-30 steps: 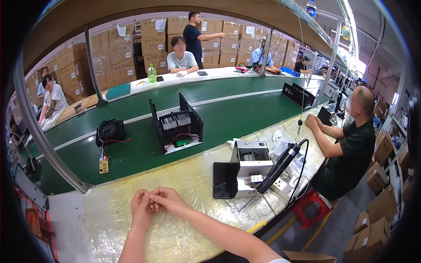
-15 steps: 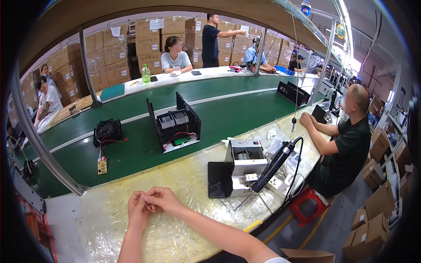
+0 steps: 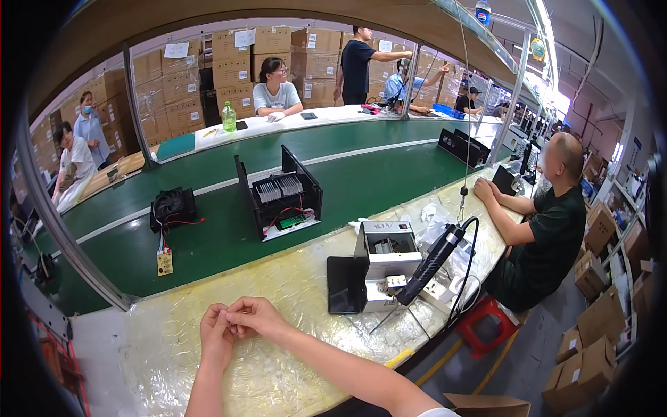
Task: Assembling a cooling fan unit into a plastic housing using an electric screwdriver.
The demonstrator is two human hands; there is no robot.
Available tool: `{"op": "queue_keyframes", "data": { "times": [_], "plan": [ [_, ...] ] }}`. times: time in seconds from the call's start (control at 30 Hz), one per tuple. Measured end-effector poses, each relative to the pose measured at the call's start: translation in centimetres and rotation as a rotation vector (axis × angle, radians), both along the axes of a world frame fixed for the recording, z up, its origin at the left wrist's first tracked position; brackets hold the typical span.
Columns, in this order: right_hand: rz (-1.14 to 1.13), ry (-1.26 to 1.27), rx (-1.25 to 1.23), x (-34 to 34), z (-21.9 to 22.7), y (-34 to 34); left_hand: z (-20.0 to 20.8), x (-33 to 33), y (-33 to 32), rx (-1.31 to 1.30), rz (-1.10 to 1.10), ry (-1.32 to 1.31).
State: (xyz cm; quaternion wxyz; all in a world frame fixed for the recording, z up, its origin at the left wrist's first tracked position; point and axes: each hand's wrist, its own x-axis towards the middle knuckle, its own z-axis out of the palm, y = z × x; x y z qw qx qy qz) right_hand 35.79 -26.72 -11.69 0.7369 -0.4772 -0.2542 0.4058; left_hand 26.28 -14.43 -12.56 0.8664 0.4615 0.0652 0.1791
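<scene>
My left hand (image 3: 218,329) and my right hand (image 3: 258,316) meet above the film-covered bench (image 3: 167,326) in the lower middle. Their fingers are bent and closed, with thumbs and fingertips pressed together. Whatever may lie between the fingertips is hidden or too small to make out. To the right of my hands lies a dark phone-like slab (image 3: 347,285), leaning by a grey-white metal device (image 3: 389,260). A black electric screwdriver (image 3: 432,264) hangs tilted in front of that device, on a cord.
Beyond the bench runs a green conveyor belt (image 3: 361,184). It carries a black open housing (image 3: 285,198) with metal fins, a black fan (image 3: 173,206) and a wired small board (image 3: 165,262). A co-worker sits at right on a red stool (image 3: 479,326). Cartons (image 3: 233,69) are stacked behind.
My hands stay together almost unmoved. Across the belt, the standing person has shifted right with an arm outstretched, and a person in blue has raised an arm. At far left another person now stands more visible.
</scene>
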Motion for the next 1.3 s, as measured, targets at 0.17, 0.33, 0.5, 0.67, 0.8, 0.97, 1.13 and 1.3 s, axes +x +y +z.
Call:
{"op": "queue_keyframes", "data": {
  "times": [0.17,0.33,0.5,0.67,0.8,0.97,1.13,1.3],
  "plan": [
    [-0.010,-0.026,0.017,-0.1,0.2,0.1,-0.2,0.0,0.1,0.012,0.036,0.006],
    [-0.102,-0.082,-0.041,-0.9,0.2,0.4,-1.0,0.2,0.2,0.239,0.252,0.065],
    [-0.158,-0.111,-0.117,-1.1,-0.1,0.5,-0.6,0.4,-0.6,0.496,0.451,0.096],
    [-0.199,-0.148,-0.221,-1.5,0.7,0.1,-0.4,0.1,-0.5,0.558,0.438,0.122],
    [-0.196,-0.160,-0.228,-1.7,1.5,-0.2,-0.3,0.0,-0.4,0.575,0.422,0.121],
    [-0.200,-0.192,-0.179,-1.7,1.5,-0.4,0.0,0.0,-0.6,0.559,0.337,0.121],
    [-0.182,-0.175,-0.147,-1.6,0.8,-0.3,0.4,-0.1,-1.0,0.537,0.334,0.119],
    [-0.172,-0.160,-0.164,-1.9,0.8,0.0,0.4,-0.2,-1.1,0.543,0.381,0.116]
  ]
}}
